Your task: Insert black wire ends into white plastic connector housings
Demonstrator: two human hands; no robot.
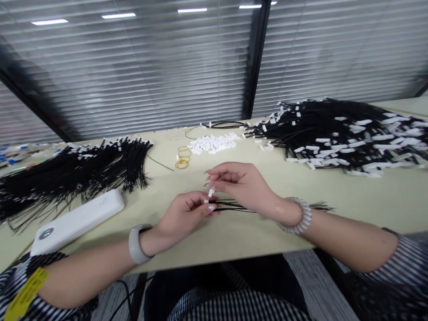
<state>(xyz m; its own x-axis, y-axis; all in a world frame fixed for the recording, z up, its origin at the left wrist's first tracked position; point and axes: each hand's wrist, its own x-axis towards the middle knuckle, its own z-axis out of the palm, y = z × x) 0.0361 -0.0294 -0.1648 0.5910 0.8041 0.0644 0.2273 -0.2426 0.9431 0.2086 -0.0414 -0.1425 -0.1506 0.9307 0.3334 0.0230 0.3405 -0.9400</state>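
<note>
My left hand (185, 215) is closed on the ends of several thin black wires (234, 209), which run to the right beneath my right hand and forearm. A small white piece shows at its fingertips. Just above, my right hand (239, 183) pinches a small white connector (211, 192) between thumb and finger, close to the left fingertips. Whether the connector touches the wires cannot be made out. Beyond the hands lies a pile of small white connectors (214, 143), with yellow rubber bands (183, 161) at its left.
A large bundle of black wires with white ends (334, 129) lies at the back right. Another black wire bundle (87, 174) is on the left, behind a white power bank (78, 220). The pale table (240, 245) ends close to my body; window blinds stand behind it.
</note>
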